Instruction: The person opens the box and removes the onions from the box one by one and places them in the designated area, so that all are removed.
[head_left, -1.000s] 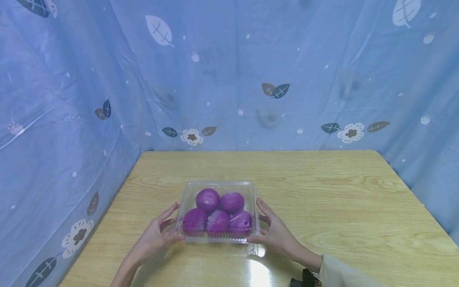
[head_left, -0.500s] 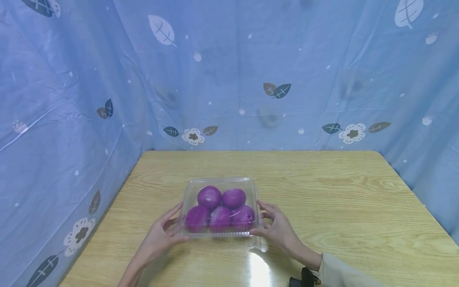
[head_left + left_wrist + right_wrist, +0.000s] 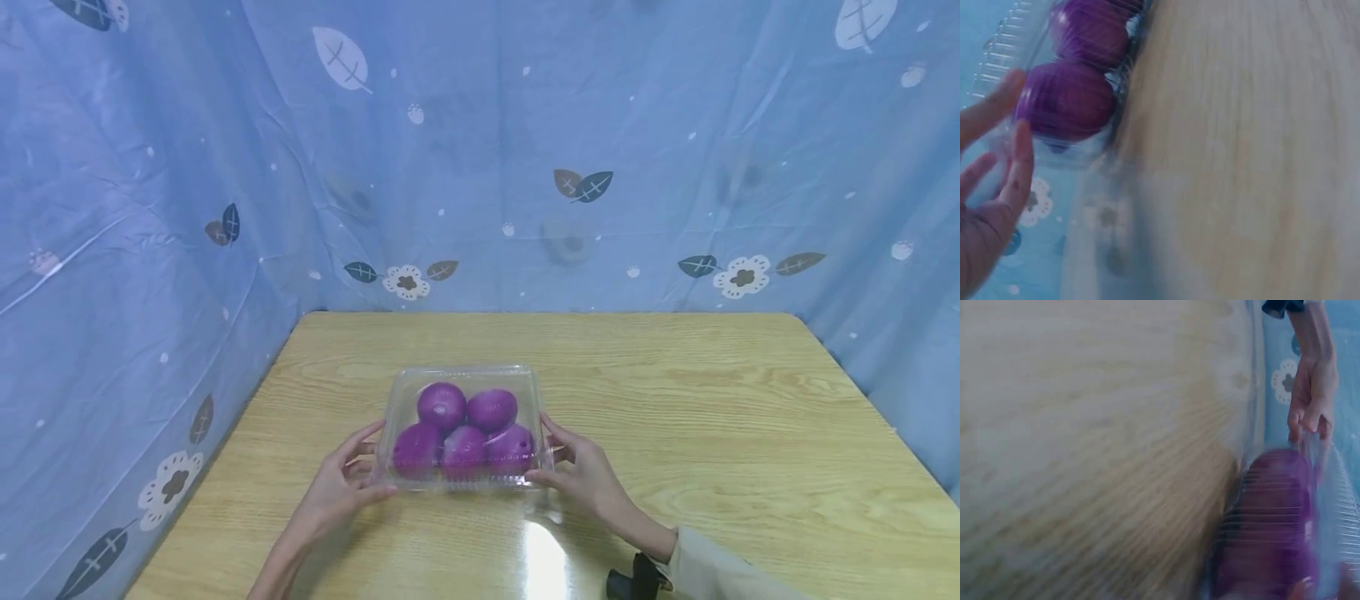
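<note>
A clear plastic clamshell box [image 3: 465, 377] holds several round purple red onions [image 3: 442, 406], close over the table's left-centre part. My left hand [image 3: 330, 487] grips its left end, thumb at the near corner and fingers along the side. At the opposite end my right hand [image 3: 588, 477] holds it the same way. The left wrist view shows my left fingers [image 3: 1020, 169] against the ribbed wall, beside an onion [image 3: 1069, 101]. In the blurred right wrist view, my left hand [image 3: 1315, 394] appears at the far end of the box, while only fingertips of my right hand show at the bottom edge.
The wooden table [image 3: 697, 400] stretches to the right and behind the box. A blue curtain [image 3: 480, 150] with leaf and flower prints hangs along its back and sides. A black device [image 3: 637, 579] sits at my right wrist, by a beige sleeve [image 3: 712, 567].
Both hands have moved the box slightly away from me and a little to the right, and its reflection now shows apart beneath it. The grip on both ends stays the same.
</note>
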Action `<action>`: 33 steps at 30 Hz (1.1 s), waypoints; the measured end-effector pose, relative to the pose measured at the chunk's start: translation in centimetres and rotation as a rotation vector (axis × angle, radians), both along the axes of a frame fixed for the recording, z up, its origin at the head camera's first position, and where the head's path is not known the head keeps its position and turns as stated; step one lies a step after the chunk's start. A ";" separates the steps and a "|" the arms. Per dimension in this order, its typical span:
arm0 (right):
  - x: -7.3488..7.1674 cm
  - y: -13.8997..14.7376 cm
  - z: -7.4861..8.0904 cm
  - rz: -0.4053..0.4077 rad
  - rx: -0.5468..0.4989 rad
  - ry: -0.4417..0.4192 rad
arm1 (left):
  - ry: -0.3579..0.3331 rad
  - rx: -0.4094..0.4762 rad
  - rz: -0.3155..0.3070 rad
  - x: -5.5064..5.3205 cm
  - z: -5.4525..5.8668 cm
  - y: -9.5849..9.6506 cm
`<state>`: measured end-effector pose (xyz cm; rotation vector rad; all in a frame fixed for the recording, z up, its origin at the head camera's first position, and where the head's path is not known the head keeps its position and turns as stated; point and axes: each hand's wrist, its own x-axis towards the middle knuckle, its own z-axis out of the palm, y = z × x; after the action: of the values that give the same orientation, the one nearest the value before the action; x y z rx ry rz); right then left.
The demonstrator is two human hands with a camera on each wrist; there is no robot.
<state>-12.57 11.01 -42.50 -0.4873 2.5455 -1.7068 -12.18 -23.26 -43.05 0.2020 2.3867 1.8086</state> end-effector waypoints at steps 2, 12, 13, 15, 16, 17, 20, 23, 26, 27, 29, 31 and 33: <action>-0.1 0.2 0.0 0.052 -0.014 -0.015 | 0.007 -0.033 -0.021 0.1 0.0 0.1; -0.9 0.5 1.3 0.088 0.093 -0.023 | 0.098 -0.013 0.015 0.3 -0.1 -0.6; -0.8 0.4 1.3 0.078 0.109 -0.008 | 0.097 0.000 0.032 0.3 -0.2 -0.5; -0.7 0.2 1.3 0.056 0.144 0.053 | 0.084 0.015 0.058 0.3 -0.3 -0.4; -0.6 0.2 1.2 0.041 0.162 0.091 | 0.078 0.018 0.060 0.4 -0.3 -0.3; -0.4 0.1 1.2 0.017 0.191 0.138 | 0.069 0.022 0.063 0.4 -0.3 -0.2; 0.0 0.1 1.1 -0.058 0.311 0.351 | 0.057 -0.012 0.050 0.5 -0.1 -0.2; -0.2 0.2 1.5 -0.125 0.441 0.576 | 0.126 -0.096 -0.009 0.4 0.2 -0.5; -1.3 0.2 2.7 -0.127 0.480 0.728 | 0.203 -0.187 -0.075 0.2 0.5 -0.9; -1.9 0.2 3.3 -0.123 0.475 0.772 | 0.223 -0.212 -0.099 0.0 0.5 -1.0; -3.5 0.3 4.7 -0.107 0.459 0.823 | 0.240 -0.250 -0.138 -0.2 0.6 -1.1; -5.5 0.4 6.3 -0.093 0.441 0.835 | 0.244 -0.269 -0.170 -0.4 0.7 -1.2; -7.9 0.5 8.0 -0.079 0.428 0.781 | 0.228 -0.268 -0.189 -0.5 0.8 -1.2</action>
<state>-20.48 11.54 -34.51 -1.2141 3.3507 -1.0342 -12.71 -24.44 -42.26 0.6083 2.6250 1.4349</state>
